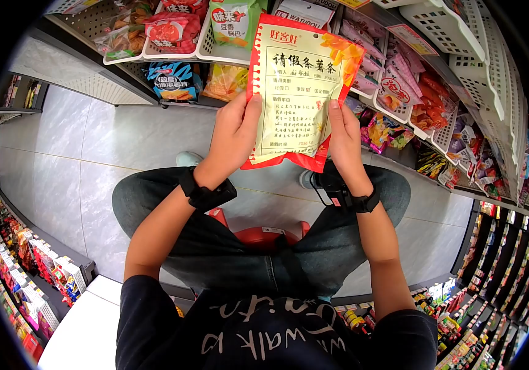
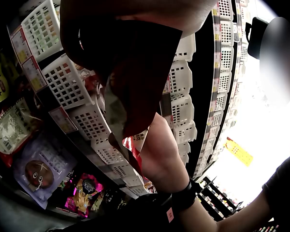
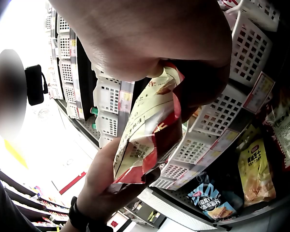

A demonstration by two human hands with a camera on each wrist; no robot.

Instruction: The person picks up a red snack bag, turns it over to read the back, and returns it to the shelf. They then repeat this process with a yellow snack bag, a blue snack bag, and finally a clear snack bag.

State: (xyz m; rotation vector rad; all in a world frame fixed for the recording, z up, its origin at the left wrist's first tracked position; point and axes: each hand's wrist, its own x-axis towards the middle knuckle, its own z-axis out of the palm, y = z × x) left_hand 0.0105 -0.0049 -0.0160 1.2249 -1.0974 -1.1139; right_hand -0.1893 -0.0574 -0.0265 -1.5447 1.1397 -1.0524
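Note:
A red and cream snack bag with printed and handwritten-style text is held upright in the head view, its front facing up. My left hand grips its left edge, thumb on the front. On the right edge, my right hand pinches it, thumb on the front and fingers behind. In the left wrist view the bag is mostly dark, with the right hand beyond it. The right wrist view shows the bag's side between the right hand and the left hand.
Shelves with white baskets of snack bags run ahead and to the right. A blue bag and an orange bag lie on the lower shelf. Below are the grey tiled floor and a red stool between the legs.

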